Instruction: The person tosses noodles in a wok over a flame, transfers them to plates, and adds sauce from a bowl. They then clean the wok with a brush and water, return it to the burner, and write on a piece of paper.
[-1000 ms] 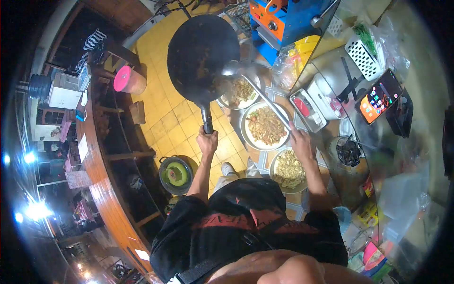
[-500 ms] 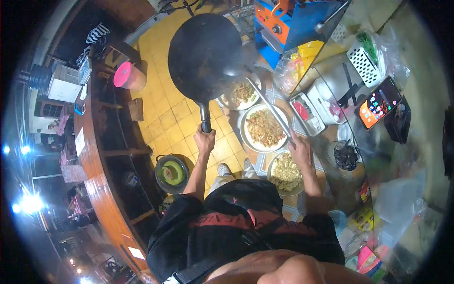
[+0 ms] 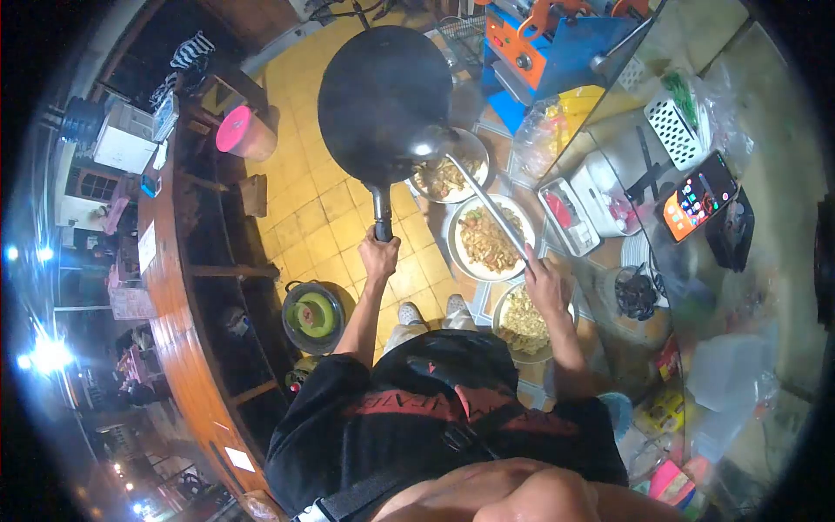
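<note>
"Why is the left hand (image 3: 380, 258) gripping the wok (image 3: 380, 96) by its handle (image 3: 381, 205), beside a plate (image 3: 484, 163)?"

"Probably avoiding heat; the right hand (image 3: 549, 283) is clasping a ladle (image 3: 491, 203) (long-handled, too) at the wok's edge."

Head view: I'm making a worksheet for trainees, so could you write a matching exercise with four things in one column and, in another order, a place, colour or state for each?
Things
1. Wok
2. Phone
3. Ladle
4. Bucket

Place, colour or state
A. Lit up
B. Held in the left grip
C. Pink on top
D. Held in the right grip

Right pairs: 1-B, 2-A, 3-D, 4-C
</note>
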The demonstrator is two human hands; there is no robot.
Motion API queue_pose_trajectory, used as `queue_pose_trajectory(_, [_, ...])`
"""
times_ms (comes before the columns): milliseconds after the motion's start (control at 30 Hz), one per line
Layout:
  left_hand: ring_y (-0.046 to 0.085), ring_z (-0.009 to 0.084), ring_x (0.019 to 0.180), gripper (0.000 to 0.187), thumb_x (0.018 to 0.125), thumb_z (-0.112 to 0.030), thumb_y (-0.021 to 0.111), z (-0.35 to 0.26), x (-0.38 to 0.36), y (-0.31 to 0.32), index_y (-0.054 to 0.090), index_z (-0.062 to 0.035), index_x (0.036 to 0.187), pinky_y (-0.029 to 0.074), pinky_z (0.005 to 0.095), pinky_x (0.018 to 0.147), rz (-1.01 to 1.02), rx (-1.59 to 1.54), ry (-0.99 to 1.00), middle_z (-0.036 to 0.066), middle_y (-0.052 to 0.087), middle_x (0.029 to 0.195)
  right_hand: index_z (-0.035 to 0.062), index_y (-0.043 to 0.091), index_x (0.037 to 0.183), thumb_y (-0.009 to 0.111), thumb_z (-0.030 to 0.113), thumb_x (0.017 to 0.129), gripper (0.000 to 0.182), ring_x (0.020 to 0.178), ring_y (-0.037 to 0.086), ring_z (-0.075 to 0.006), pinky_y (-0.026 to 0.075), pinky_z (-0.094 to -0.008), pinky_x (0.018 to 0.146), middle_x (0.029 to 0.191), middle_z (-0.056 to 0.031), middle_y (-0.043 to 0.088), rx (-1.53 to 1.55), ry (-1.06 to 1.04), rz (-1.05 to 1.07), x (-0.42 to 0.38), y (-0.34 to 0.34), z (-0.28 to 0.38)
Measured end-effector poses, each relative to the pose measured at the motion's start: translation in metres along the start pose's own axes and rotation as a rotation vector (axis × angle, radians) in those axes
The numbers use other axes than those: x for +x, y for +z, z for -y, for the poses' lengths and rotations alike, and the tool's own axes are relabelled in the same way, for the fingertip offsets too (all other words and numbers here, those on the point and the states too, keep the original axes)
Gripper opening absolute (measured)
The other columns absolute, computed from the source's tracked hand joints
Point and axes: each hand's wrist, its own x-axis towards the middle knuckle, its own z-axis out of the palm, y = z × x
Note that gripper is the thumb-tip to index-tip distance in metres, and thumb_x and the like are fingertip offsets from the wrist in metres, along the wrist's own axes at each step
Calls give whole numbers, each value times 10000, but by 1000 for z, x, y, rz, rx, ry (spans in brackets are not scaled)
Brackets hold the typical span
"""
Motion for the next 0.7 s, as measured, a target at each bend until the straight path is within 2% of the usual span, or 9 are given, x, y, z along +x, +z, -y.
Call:
queue_pose_trajectory(100, [576,246,585,302,630,-202,649,-3,2,1,583,-1,845,473,393,604,0,29,-26,146,582,644,273,554,1269,583,124,841,454,642,608,-339,486,-442,540,859,-121,617,-264,-33,70,-12,-7,-28])
queue_pose_trajectory(200, [583,308,576,316,635,-180,644,13,10,7,577,1,885,474,417,600,12,20,-22,179,583,638,216,508,1315,577,68,819,522,718,625,-324,496,-432,596,807,-139,573,-323,-15,92,-28,-25,-40])
queue_pose_trajectory(267, [590,313,583,319,639,-180,642,16,10,5,578,1,893,476,419,602,4,30,-8,184,587,645,211,501,1322,585,57,810,541,728,624,-336,490,-443,617,818,-146,580,-251,-5,120,-26,-29,-35])
queue_pose_trajectory(333, [596,318,591,321,644,-180,641,18,7,1,578,1,902,478,422,605,-1,50,3,189,591,651,207,488,1333,601,58,801,563,740,624,-350,482,-448,632,821,-164,598,95,-12,-2,-24,-10,-24])
queue_pose_trajectory(433, [600,315,599,315,645,-177,641,6,-8,-10,579,8,893,478,421,610,16,50,13,189,598,664,81,460,1336,618,87,829,531,734,614,-366,482,-406,656,811,-202,618,462,70,-27,4,37,24])
queue_pose_trajectory(533, [609,315,611,323,644,-174,648,-2,-15,-15,585,19,895,484,417,618,76,55,5,194,607,678,82,427,1361,618,103,843,553,741,618,-364,485,-396,665,818,-200,620,441,91,37,25,52,52])
queue_pose_trajectory(600, [618,323,626,334,643,-174,657,4,-13,-12,590,28,900,492,413,625,70,34,46,211,615,695,149,417,1381,617,107,847,572,738,624,-358,492,-389,650,812,-196,620,392,-21,-6,25,66,37])
queue_pose_trajectory(633, [618,323,626,334,643,-174,657,4,-11,-13,590,28,900,492,413,625,68,33,49,211,615,695,186,427,1378,622,111,843,575,725,623,-357,497,-395,644,805,-195,621,245,-52,13,19,60,21])
queue_pose_trajectory(700, [633,336,654,339,648,-172,662,5,-3,-15,595,26,915,500,418,640,92,98,46,226,624,711,177,457,1357,621,92,830,559,743,621,-370,499,-415,663,813,-200,619,106,-70,60,-2,43,-19])
